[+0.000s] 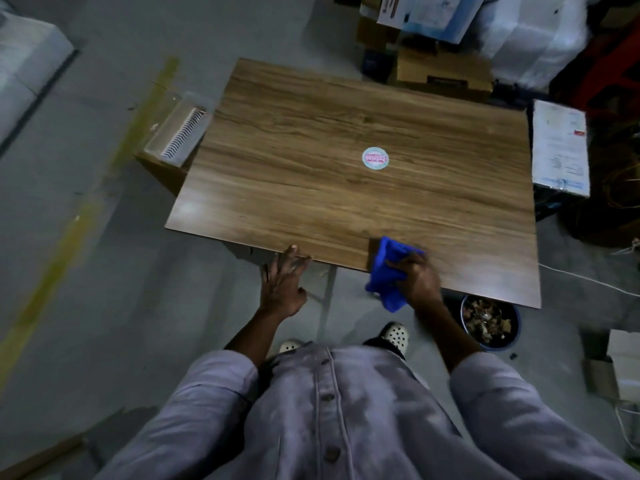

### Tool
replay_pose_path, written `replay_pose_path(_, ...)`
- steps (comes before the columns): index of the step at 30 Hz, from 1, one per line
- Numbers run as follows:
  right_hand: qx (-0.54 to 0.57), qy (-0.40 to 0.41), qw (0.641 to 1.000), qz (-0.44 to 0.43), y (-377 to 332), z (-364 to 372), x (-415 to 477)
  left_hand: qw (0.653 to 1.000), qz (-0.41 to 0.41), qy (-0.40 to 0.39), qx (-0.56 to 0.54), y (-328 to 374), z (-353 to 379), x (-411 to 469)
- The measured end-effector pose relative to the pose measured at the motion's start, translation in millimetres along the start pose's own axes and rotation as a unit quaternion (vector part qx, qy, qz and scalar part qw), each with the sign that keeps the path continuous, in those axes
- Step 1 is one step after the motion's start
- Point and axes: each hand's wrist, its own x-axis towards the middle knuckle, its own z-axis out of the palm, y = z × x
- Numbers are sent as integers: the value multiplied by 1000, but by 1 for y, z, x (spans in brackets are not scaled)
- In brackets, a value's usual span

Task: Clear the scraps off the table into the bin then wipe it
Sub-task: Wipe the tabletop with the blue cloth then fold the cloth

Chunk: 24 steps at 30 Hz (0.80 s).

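A wooden table (311,140) fills the middle of the view, with a round sticker (374,159) near its centre. My right hand (417,278) grips a blue cloth (388,271) at the table's near edge; part of the cloth hangs over the edge. My left hand (282,284) is spread with straight fingers, its fingertips touching the near edge to the left of the cloth. A round bin (490,322) holding brown scraps stands on the floor under the table's near right corner.
A clear plastic box (178,133) sits on a low stand by the table's left side. Cardboard boxes (443,74) and wrapped bundles crowd the far side, a paper-covered box (559,147) stands at the right. A white cable (588,280) runs over the floor at right.
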Motion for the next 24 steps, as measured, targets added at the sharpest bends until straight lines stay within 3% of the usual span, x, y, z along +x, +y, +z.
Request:
replay_pose_path(3,-13,0,998,67,19,-28,-9,1000,3,-3,-7,-18,-5,-3)
replay_pose_path(8,-24,-38,995,84,-48,-20,10,1000,16,-25,-12,-29,-7,2)
replay_pose_path(13,-65,-71,990,-103,-157,38,26,1000,14,-6,-25,-43,-17,6)
replay_pose_path(17,-97,-118,967,-204,-225,63,45,998,-41,36,-36,-63,-34,18)
replay_pose_path(20,-59,-161,965,-197,-205,52,64,994,-83,65,-39,-86,-50,27)
replay_pose_path(24,65,-96,990,-86,-141,29,63,989,-113,87,-49,-113,-66,31)
